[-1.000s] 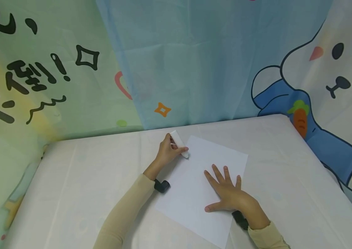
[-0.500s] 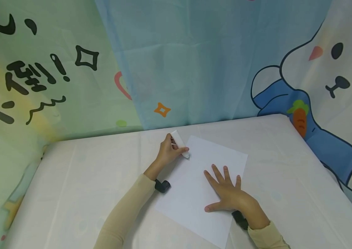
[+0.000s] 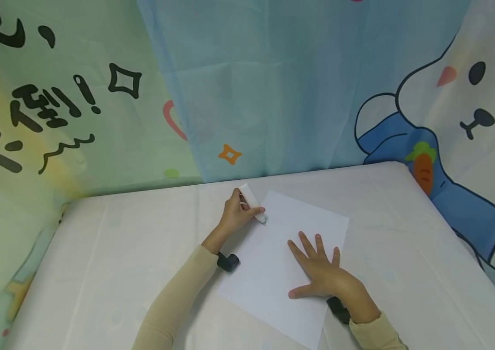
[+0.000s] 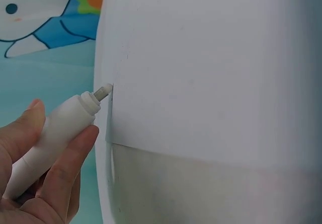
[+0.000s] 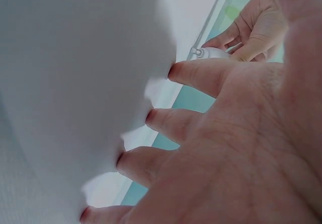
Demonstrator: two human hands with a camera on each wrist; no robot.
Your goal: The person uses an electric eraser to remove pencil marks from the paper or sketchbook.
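Note:
A plain white sheet of paper (image 3: 269, 277) lies slanted on the table. My left hand (image 3: 234, 214) grips a thick white pen-shaped tool (image 3: 249, 195), which looks like an electric eraser. In the left wrist view, thumb and fingers close around the body of the electric eraser (image 4: 60, 133), its narrow grey-and-white tip at the paper's edge. Whether the tip presses on the paper is hard to tell. My right hand (image 3: 319, 274) rests on the paper with fingers spread, holding nothing. From the right wrist, its fingertips (image 5: 173, 72) touch the sheet.
A white cloth covers the table (image 3: 133, 253). Behind it hangs a printed backdrop (image 3: 274, 97) with a cartoon bear and lettering. Each wrist wears a dark camera, the left camera (image 3: 228, 262) close to the paper's left edge.

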